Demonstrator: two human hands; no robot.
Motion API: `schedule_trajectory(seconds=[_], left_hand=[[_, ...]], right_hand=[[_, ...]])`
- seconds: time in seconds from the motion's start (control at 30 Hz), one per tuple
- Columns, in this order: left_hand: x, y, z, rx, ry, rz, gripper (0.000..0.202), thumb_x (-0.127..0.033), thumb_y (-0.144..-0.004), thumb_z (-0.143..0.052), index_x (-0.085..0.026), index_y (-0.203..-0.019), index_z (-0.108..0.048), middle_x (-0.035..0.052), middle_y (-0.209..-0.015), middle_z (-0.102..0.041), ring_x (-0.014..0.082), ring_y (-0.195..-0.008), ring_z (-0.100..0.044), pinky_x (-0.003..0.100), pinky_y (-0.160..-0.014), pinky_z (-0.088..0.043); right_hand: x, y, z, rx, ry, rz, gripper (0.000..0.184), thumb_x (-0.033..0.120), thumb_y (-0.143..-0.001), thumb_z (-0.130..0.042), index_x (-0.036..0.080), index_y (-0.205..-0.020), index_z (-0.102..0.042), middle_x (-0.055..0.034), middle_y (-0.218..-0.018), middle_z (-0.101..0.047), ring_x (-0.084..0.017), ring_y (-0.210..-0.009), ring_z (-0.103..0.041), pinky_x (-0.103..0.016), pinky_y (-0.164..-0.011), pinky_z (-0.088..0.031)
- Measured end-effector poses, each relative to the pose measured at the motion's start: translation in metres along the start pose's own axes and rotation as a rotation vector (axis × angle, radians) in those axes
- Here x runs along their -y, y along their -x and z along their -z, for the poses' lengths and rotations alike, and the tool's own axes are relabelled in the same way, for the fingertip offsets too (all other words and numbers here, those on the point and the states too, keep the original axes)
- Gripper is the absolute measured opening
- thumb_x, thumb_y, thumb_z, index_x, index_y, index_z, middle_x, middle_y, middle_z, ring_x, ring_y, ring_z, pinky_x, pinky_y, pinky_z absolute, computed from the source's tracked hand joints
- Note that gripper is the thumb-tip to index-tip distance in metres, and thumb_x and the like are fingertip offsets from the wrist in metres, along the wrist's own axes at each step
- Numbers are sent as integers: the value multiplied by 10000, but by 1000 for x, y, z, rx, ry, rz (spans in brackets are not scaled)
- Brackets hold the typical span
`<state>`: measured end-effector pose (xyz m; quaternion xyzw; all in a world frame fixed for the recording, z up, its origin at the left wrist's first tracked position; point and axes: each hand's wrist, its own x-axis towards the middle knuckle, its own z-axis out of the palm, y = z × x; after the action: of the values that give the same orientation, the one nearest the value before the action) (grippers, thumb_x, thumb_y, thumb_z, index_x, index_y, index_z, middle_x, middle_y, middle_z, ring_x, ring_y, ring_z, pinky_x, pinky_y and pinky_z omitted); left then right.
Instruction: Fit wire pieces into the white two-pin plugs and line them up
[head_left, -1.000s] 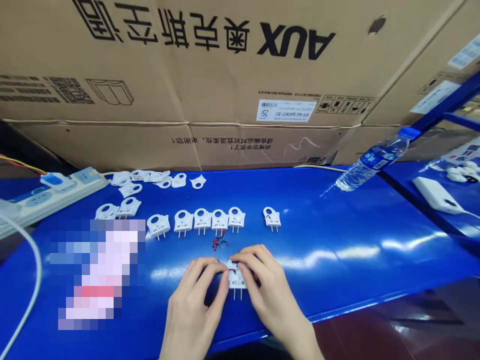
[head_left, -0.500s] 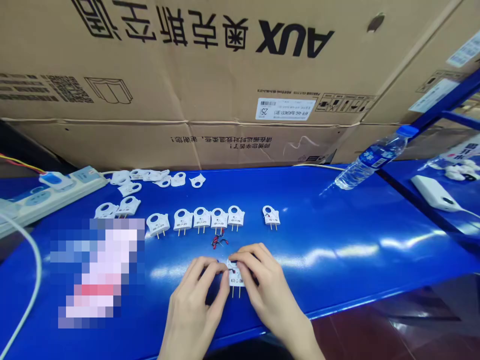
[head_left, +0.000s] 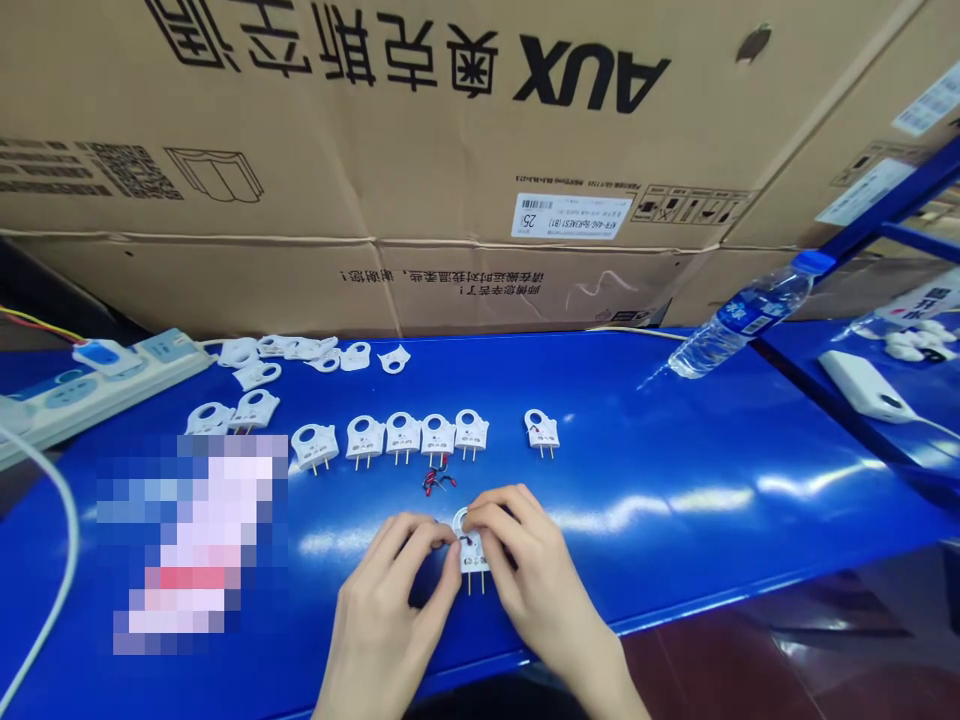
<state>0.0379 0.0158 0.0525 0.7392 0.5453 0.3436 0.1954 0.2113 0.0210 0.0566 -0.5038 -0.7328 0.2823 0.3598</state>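
Observation:
Between my hands, just above the blue table [head_left: 675, 540], is a white two-pin plug housing [head_left: 472, 560] with a ring at its top and its metal pins pointing toward me. My right hand [head_left: 529, 555] grips its right side, fingertips over the ring area. At its left edge, my left hand [head_left: 409, 575] pinches thumb and forefinger at a small red-and-black wired part [head_left: 466, 541] lying across its face. The fingertips partly hide that part. A small heap of similar red-and-black parts [head_left: 437, 482] lies just beyond my hands.
A row of white plug housings [head_left: 403, 435] stands behind the heap, with another housing [head_left: 541, 430] apart on the right. Several white covers [head_left: 355, 356] lie farther back. A power strip [head_left: 105, 385], a water bottle [head_left: 739, 325] and a large cardboard box [head_left: 450, 190] border the area.
The plug housing has tilted slightly and more of its ring shows between my hands. Both hands keep nearly the same place and grip.

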Motion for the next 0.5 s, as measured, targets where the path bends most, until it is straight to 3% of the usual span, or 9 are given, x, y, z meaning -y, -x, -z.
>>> schedule_trajectory(seconds=[0.33,0.43,0.5], left_hand=[[0,2,0,-8,12,54,100,-363,-990,-581,-272,-992,-622,9,-944,-691,181,-851,-686,299,-735,-553],[1,4,0,-6,9,89,242,-453,-923,-660,-274,-1070,-588,27,-983,-689,211,-878,-699,339,-744,-579],[2,5,1,11,25,122,231,-456,-939,-616,-274,-1074,-566,46,-1016,-697,228,-909,-713,367,-769,-592]], right_hand=[[-2,1,-1,11,-27,-25,286,25,-998,-443,245,-1025,-625,-43,-1075,-642,-205,-1012,-605,-361,-896,-529],[0,0,0,4,-53,-25,298,46,-1013,-424,248,-1072,-635,-57,-1083,-652,-213,-1023,-620,-361,-879,-541],[1,0,1,-36,-75,-17,292,72,-1027,-415,242,-1098,-641,-64,-1082,-667,-213,-1020,-640,-355,-868,-552]])
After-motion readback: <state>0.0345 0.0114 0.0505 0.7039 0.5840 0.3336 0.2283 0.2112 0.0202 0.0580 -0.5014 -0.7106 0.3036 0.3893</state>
